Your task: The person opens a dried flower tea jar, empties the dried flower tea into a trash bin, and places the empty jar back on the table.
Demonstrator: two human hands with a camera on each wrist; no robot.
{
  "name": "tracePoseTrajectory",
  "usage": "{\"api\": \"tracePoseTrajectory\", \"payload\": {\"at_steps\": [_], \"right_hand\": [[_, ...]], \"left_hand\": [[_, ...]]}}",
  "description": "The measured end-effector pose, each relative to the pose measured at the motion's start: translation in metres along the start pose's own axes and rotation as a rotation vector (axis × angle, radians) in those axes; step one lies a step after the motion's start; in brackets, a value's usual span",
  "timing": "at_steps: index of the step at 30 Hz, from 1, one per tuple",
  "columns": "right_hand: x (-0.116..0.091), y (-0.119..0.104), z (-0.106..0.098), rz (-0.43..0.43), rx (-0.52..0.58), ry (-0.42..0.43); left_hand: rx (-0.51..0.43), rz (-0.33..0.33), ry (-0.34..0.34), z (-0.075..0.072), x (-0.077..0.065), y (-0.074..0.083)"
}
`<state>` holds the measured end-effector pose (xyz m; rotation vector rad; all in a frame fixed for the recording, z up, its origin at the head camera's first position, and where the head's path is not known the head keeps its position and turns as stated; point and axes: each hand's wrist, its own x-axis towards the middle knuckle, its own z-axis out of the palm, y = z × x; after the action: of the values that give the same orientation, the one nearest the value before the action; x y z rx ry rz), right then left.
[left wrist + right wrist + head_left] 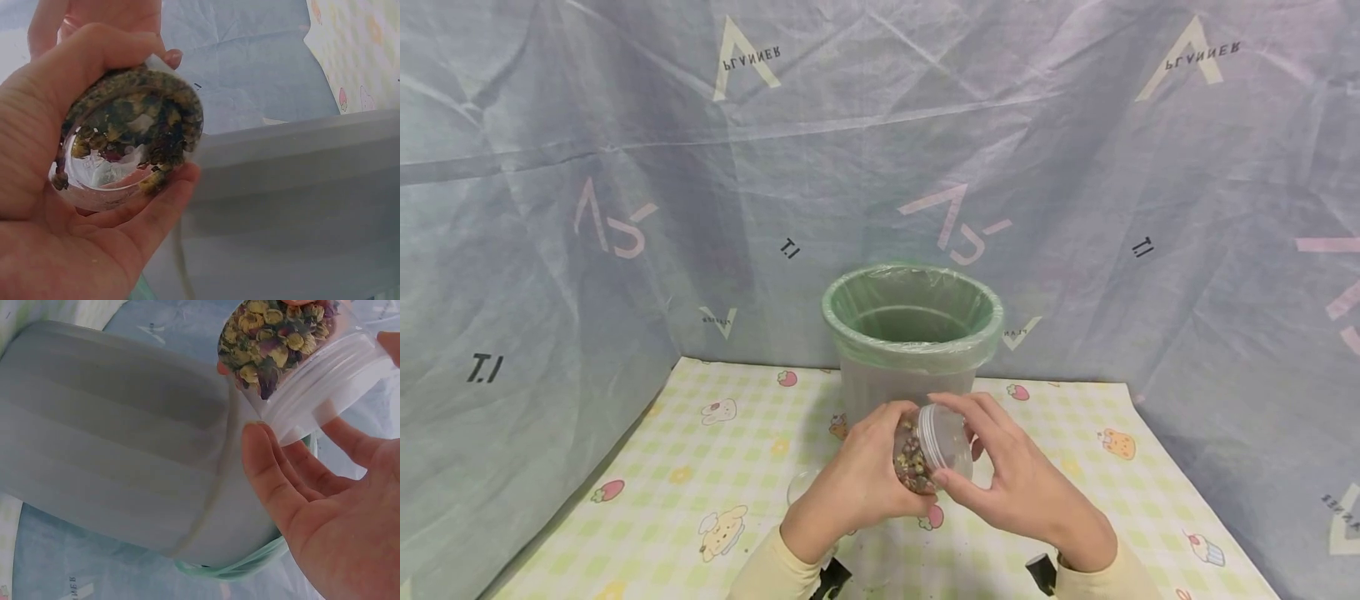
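Note:
A clear jar (907, 427) of dried flower buds (913, 467) lies tilted on its side in front of the bin, held up in both hands. My left hand (861, 471) grips the jar's body, its fingers wrapped round it; the left wrist view shows the rounded base (115, 159) between thumb and fingers. At the other end, my right hand (1018, 479) holds the translucent ridged lid (951, 437), thumb at the near edge and fingers over the far side. In the right wrist view the lid (340, 381) sits on the jar's mouth, and yellow and purplish buds (272, 337) fill the side away from it.
A grey bin (880, 387) with a green liner (917, 354) stands just behind the hands. Partly hidden by the left forearm, a clear round item (800, 483) rests on the checked tablecloth (752, 475). Grey printed fabric (850, 167) hangs around the table.

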<state>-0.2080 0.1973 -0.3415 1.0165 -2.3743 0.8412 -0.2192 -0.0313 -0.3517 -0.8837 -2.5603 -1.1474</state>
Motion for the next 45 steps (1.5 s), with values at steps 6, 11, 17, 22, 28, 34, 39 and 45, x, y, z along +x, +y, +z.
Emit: {"api": "tracePoseTrajectory", "payload": {"at_steps": [6,11,17,22,28,34,39,45], "right_hand": [[-0.0003,-0.0012,-0.0030,-0.063,0.013,-0.011],[0.0002,-0.0021,-0.0045,-0.122,0.018,-0.010],[0.0011,-0.0032,-0.0068,-0.174,0.019,-0.030],[0.0001,-0.0038,-0.0079,-0.195,0.004,-0.036],[0.0002,-0.0049,-0.0075,-0.250,-0.014,-0.025],[0.0009,-0.0070,-0.0071,-0.287,-0.013,-0.011],[0.0010,-0.0077,-0.0069,-0.300,-0.001,0.000],[0.0007,-0.0075,-0.0065,-0.309,-0.001,0.006]], "left_hand": [[0.005,0.006,-0.011,-0.0015,0.0008,-0.0003],[0.017,0.003,-0.019,-0.0020,0.0005,-0.0012],[0.016,0.005,-0.022,-0.0034,0.0002,-0.0026],[0.025,0.009,-0.030,-0.0041,0.0001,-0.0026],[0.026,0.007,-0.045,-0.0038,0.0001,-0.0030],[0.029,0.007,-0.042,-0.0031,-0.0001,-0.0024],[0.031,0.008,-0.036,-0.0023,-0.0001,-0.0015],[0.034,0.003,-0.039,-0.0026,-0.0002,-0.0015]]}}
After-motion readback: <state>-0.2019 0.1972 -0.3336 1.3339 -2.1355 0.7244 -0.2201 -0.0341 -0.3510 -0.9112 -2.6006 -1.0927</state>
